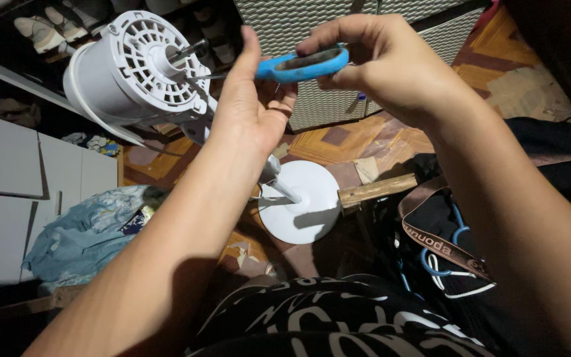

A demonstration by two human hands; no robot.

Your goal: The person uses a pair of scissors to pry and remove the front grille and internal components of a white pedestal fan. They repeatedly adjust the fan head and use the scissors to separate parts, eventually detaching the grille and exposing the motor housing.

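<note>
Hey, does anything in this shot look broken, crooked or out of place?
Yes. The white fan motor has no blades or guard, so its bare shaft sticks out, and it leans over its round base. The wood-pattern floor is worn and peeling in patches. The right hand holds a blue-handled screwdriver toward the motor, beside the left hand.

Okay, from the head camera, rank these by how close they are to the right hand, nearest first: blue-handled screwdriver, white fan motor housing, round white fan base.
1. Blue-handled screwdriver: gripped in the right hand, at top centre.
2. White fan motor housing: to the upper left, beyond the left hand.
3. Round white fan base: on the floor below, at centre.
</note>
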